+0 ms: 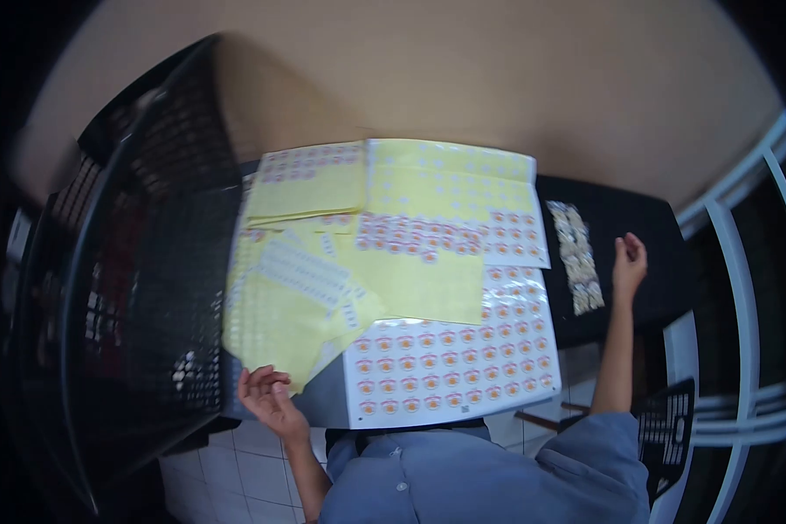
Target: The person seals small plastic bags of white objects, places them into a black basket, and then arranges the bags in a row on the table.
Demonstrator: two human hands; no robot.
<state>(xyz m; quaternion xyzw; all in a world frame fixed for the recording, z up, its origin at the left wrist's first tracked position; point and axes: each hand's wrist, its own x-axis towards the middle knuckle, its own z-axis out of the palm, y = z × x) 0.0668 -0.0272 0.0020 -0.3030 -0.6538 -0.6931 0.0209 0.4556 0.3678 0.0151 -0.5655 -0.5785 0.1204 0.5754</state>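
Near the front left edge of the papers, my left hand (269, 399) is raised palm up, fingers apart and holding nothing. My right hand (630, 256) is over the dark surface at the right, its fingers curled; whether something small is between them I cannot make out. Beside it lies a strip of small clear packets (575, 258). White sheets with rows of round pink-and-orange stickers (450, 371) cover the middle. Yellow backing sheets (424, 288) lie over them, some with stickers left on. Loose cut strips (301, 271) rest on the yellow sheets at the left.
A large black mesh crate (148, 262) stands at the left, its rim beside the papers. Behind the table is a beige wall (498, 79). A black perforated chair or basket (670, 432) and white rails (734, 262) are at the right.
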